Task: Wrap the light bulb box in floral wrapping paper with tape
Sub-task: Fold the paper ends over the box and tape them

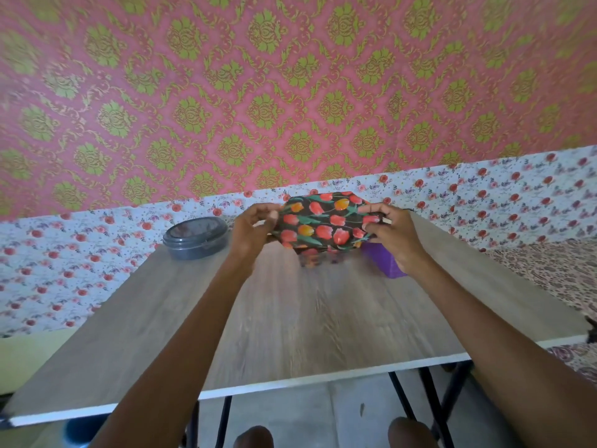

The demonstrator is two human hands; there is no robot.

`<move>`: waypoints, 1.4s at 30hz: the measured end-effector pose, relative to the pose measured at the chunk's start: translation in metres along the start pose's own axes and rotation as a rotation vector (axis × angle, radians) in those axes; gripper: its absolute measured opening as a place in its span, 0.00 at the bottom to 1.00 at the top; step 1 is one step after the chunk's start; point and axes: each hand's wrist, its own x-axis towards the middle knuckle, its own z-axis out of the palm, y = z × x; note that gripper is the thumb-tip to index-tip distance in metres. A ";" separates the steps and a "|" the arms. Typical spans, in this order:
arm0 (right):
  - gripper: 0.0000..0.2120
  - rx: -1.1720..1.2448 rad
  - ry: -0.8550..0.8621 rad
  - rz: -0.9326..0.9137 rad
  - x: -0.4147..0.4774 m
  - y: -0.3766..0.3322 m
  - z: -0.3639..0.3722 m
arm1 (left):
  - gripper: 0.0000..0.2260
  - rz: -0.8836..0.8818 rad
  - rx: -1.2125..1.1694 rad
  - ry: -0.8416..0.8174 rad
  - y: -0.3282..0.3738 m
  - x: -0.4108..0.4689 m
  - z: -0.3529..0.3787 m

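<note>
One wide wood-grain surface (290, 318) fills the room in front of the person. Over its far middle is the light bulb box (323, 224), covered in dark tulip-print wrapping paper and held between both hands; whether it touches the wood I cannot tell. A round dark lidded container (195, 237) rests to its left. The left grip (255, 231) pinches the paper at the box's left end, and the right grip (394, 234) pinches the right end. A small purple block (384, 260) lies beneath the right wrist.
</note>
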 end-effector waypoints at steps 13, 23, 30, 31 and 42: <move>0.21 0.154 -0.048 0.117 0.023 -0.047 0.011 | 0.07 -0.466 -0.192 0.097 0.024 0.011 0.027; 0.31 0.156 0.190 0.320 0.023 -0.035 0.020 | 0.06 -0.488 -0.342 0.172 0.024 -0.002 0.045; 0.35 0.202 0.184 0.271 0.013 -0.039 0.014 | 0.41 -0.236 -0.117 0.060 0.025 -0.011 0.046; 0.38 0.146 0.146 0.244 0.011 -0.040 0.012 | 0.45 -0.208 -0.060 0.054 0.023 -0.012 0.047; 0.16 0.209 0.035 0.388 0.006 -0.043 0.036 | 0.22 -0.476 -0.339 0.110 0.021 -0.013 0.070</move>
